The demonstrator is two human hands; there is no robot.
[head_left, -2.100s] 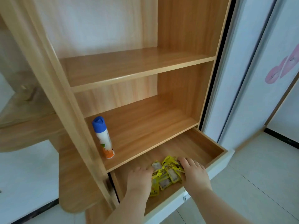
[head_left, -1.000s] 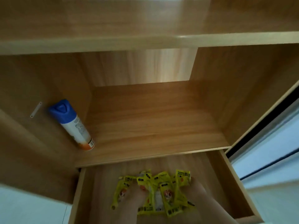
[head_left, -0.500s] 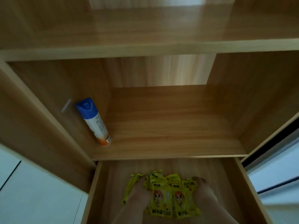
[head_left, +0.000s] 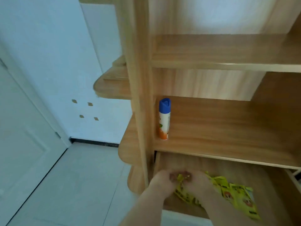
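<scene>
Yellow sachets (head_left: 236,194), print unreadably blurred, lie in the drawer (head_left: 215,165), pinched by left hand (head_left: 161,181) and right hand (head_left: 201,182).

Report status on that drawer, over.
Both busy: left hand and right hand grip packets in open drawer. More lie loose to the right. Can on shelf above, not in the way.

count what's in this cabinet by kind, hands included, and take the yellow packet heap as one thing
spray can: 1, upright on the shelf above the drawer
heap of yellow packets: 1, in the open drawer; single packets too blurred to count
hands: 2, left hand and right hand, both at the heap
total: 4
</scene>
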